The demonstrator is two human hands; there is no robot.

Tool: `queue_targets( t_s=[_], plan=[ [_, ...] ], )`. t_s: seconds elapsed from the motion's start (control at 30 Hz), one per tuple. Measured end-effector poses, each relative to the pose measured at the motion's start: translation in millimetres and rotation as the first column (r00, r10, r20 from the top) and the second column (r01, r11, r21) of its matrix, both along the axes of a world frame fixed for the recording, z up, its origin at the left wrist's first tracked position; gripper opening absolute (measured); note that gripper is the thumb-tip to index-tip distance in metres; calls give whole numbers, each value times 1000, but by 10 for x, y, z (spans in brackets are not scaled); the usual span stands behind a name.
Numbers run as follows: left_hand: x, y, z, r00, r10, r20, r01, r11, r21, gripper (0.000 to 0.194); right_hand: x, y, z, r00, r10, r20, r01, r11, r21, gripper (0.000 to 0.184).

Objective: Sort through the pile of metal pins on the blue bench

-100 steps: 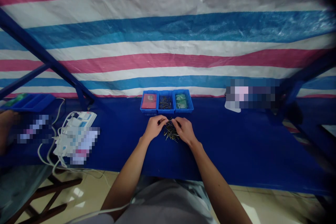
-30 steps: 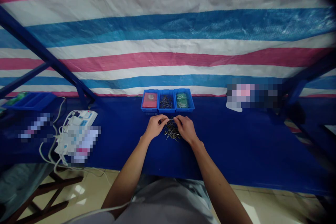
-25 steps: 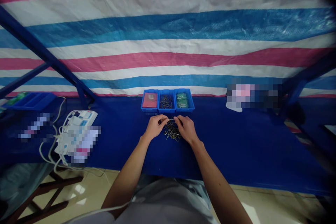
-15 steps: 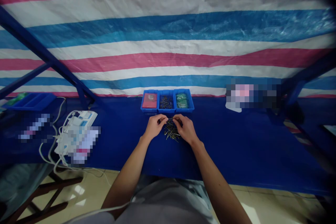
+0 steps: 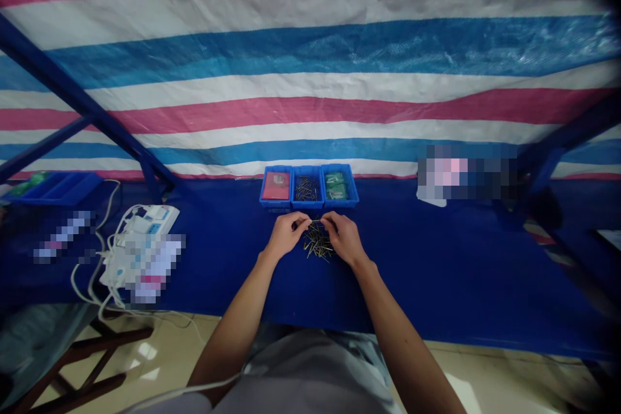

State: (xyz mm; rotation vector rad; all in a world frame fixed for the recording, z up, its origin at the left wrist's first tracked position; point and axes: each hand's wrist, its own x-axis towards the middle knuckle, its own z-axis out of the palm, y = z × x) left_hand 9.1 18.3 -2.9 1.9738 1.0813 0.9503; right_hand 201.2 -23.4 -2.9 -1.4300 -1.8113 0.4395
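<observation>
Above a small heap of screws (image 5: 317, 244), my left hand (image 5: 287, 233) and my right hand (image 5: 344, 236) face each other with their fingertips pinched. A thin screw (image 5: 315, 220) spans the gap between them, one end in each hand. The loose screws lie crisscrossed on the blue tabletop (image 5: 436, 272), just under my fingers. Behind the hands stand three joined blue bins: the left bin (image 5: 262, 197) holds a red packet, the middle bin (image 5: 306, 204) dark screws, and the right bin (image 5: 356, 197) small pieces in green-tinted bags.
On the left side are a white power strip (image 5: 162, 220) and tangled white cables (image 5: 92, 291). Another blue tray (image 5: 63, 191) sits farther back there. A striped tarp (image 5: 310, 110) hangs behind the table, with blue frame bars (image 5: 97, 113) in front. Blurred-out items lie at both sides.
Both hands stay in nearly the same place over the heap. The fingers of my right hand have shifted slightly around the screw.
</observation>
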Motion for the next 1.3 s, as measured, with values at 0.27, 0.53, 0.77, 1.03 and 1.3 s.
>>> queue_targets(
  t_s=[0.27, 0.53, 0.77, 1.03, 1.3],
  plan=[
    [4, -11, 25, 1000, -10, 4, 10, 1000, 5, 21, -18, -2, -16, 996, -23, 83, 22, 1000, 13, 36],
    [-5, -2, 12, 1000, -5, 14, 5, 1000, -11, 24, -14, -6, -11, 997, -23, 72, 24, 1000, -1, 36],
    [-11, 0, 9, 999, 11, 35, -10, 1000, -12, 24, -5, -5, -37, 999, -11, -42, 11, 1000, 4, 16],
    [-8, 4, 8, 1000, 8, 29, -8, 1000, -3, 21, 7, 12, -40, 999, 8, -39, -8, 1000, -1, 16],
    [-7, -3, 18, 1000, -5, 28, 5, 1000, -3, 21, 6, 7, -45, 1000, -7, -14, 6, 1000, -7, 20]
  ],
)
